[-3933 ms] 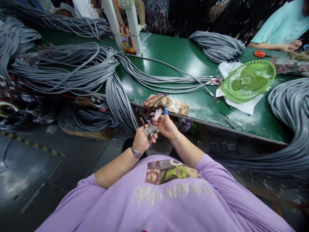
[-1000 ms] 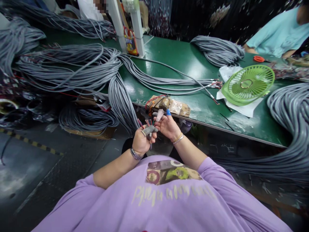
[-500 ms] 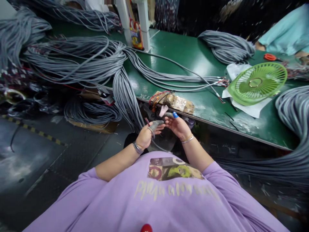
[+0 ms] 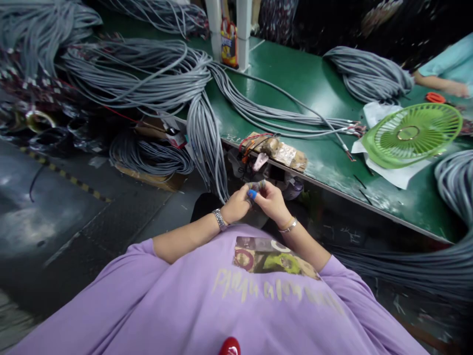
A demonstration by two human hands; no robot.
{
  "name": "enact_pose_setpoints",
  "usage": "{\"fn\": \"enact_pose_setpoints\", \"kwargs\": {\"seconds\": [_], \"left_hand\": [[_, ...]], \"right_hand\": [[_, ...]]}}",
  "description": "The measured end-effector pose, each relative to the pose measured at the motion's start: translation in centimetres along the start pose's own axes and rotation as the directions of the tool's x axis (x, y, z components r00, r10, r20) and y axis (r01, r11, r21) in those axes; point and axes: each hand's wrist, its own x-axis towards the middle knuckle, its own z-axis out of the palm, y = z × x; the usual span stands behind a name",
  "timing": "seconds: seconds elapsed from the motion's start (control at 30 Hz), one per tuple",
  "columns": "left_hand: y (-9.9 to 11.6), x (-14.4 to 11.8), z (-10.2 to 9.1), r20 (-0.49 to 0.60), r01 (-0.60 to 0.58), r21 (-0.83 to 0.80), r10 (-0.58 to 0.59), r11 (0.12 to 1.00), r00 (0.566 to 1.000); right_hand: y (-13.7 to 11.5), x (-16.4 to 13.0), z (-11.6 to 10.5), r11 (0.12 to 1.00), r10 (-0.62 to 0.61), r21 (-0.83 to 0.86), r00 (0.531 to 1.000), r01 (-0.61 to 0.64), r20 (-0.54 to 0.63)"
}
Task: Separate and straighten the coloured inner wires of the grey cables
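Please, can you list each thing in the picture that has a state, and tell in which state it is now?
left hand: closed, fingers pinching a grey cable end
right hand: closed on the same grey cable end, touching the left hand
grey cable end: held between both hands, below the table edge
green fan: lying tilted on white paper, whether it runs cannot be told
grey cable bundle: hanging over the green table edge

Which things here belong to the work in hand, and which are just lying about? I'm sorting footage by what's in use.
In hand:
- left hand
- right hand
- grey cable end pinched between both hands

Lying about:
- green fan
- grey cable bundles on the green table
- orange scissors
- taped block at the table edge
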Motion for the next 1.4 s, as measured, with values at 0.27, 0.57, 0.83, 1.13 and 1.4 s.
{"fn": "enact_pose_setpoints", "kwargs": {"seconds": [0.27, 0.57, 0.83, 1.13, 1.4], "left_hand": [[-0.6, -2.0, 0.2, 0.021, 0.029, -0.084, -0.028, 0.996, 0.999], [-0.1, -3.3, -0.7, 0.115, 0.175, -0.085, -0.165, 0.981, 0.98], [1.1, -3.3, -1.4, 0.026, 0.187, -0.183, -0.186, 0.965, 0.982], [0.8, -2.8, -1.4, -0.198, 0.065, -0.428, -0.164, 0.901, 0.966], [0.2, -2.2, -1.4, -0.247, -0.012, -0.32, -0.071, 0.947, 0.966]], "right_hand": [[2.3, -1.4, -1.1, 0.981, 0.113, 0.168, 0.991, -0.099, -0.074], [2.4, -2.6, 0.0, 0.957, 0.14, 0.258, 0.99, -0.13, -0.022], [-0.3, -0.6, 0.8, 0.99, 0.014, 0.136, 0.998, -0.023, 0.064], [1.0, -0.6, 2.7, 0.974, 0.063, 0.221, 0.995, -0.045, -0.075], [1.3, -0.9, 2.1, 0.997, -0.017, 0.08, 0.995, 0.025, -0.103]]}}
